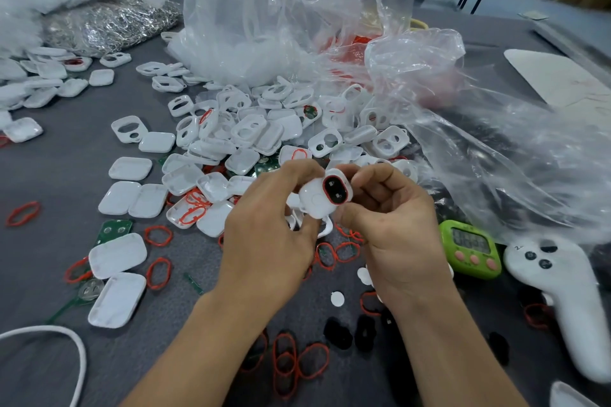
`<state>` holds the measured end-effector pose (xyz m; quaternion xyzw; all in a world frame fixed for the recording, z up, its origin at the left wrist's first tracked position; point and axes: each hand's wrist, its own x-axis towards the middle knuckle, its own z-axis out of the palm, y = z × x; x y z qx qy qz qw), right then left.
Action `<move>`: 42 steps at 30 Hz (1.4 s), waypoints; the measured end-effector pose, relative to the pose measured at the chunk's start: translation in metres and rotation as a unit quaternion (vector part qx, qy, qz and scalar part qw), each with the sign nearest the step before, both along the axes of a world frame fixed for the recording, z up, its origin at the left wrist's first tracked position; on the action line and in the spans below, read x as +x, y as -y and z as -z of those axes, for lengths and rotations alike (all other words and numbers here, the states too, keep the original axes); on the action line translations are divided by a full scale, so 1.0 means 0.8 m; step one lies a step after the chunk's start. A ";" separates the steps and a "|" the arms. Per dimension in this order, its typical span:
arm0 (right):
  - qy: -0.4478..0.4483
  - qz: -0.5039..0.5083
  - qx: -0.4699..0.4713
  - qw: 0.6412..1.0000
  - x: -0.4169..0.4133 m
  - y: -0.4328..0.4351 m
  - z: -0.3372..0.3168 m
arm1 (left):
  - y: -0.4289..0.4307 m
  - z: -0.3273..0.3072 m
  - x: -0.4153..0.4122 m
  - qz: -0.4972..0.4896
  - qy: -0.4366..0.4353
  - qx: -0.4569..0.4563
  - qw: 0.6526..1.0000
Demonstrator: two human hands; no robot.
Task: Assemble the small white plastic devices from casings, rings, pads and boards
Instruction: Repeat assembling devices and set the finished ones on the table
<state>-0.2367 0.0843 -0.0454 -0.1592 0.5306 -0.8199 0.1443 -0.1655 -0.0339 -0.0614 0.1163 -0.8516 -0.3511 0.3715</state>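
Grey cloth-covered table (66, 175), workshop clutter behind. Ctr, raised above the table: 1 white device (314, 201), its oval window rimmed red, black inside. Both hands pinch it: left hand (264, 225) w/ fingers curled on its left side, right hand (393, 225) w/ thumb and forefinger clamped on its right edge. Just behind the hands is a heap of white casings (251, 135), too many to count, spilling left; some solid, some w/ 2 holes. Loose red rings (291, 363) all round, well over 10. Black pads (337, 334): at least 3, near the wrists. White discs (337, 299): 2 in view. Green boards (114, 230): 1 clear at left, others half buried. Right of the hands: 1 green timer (469, 249), 1 white controller (558, 294) just beside it. Clear plastic bags (264, 10) behind the heap; 1 bag of silvery metal bits (109, 23) far left. 1 white cable (46, 328) at near left edge.
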 end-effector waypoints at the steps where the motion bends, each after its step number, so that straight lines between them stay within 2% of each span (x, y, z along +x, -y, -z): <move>1: -0.009 0.006 0.007 1.000 0.000 0.000 -0.001 | 0.000 0.000 0.000 -0.001 0.002 0.002 1.000; 10: -0.070 0.021 0.088 0.993 0.001 -0.006 -0.009 | 0.001 0.003 0.001 0.007 0.020 0.018 1.000; 17: -0.012 0.016 0.098 0.995 -0.002 -0.010 -0.010 | 0.000 0.004 0.002 0.013 0.041 0.024 0.999; 21: -0.010 0.036 0.122 0.992 -0.001 -0.010 -0.010 | 0.001 0.003 0.002 0.029 0.072 0.030 0.996; 25: -0.022 0.054 0.147 0.987 0.000 -0.007 -0.011 | 0.002 0.004 0.000 0.059 0.082 0.089 0.991; 29: 0.005 0.017 0.150 0.989 -0.004 -0.009 -0.011 | 0.001 0.003 -0.004 0.139 0.068 0.251 0.955; 32: 0.016 0.027 0.153 0.988 -0.004 -0.010 -0.010 | 0.004 0.003 -0.006 0.164 0.066 0.258 0.950; 42: -0.012 0.086 0.198 0.976 -0.002 -0.009 -0.003 | 0.003 0.003 -0.008 0.181 0.068 0.376 0.906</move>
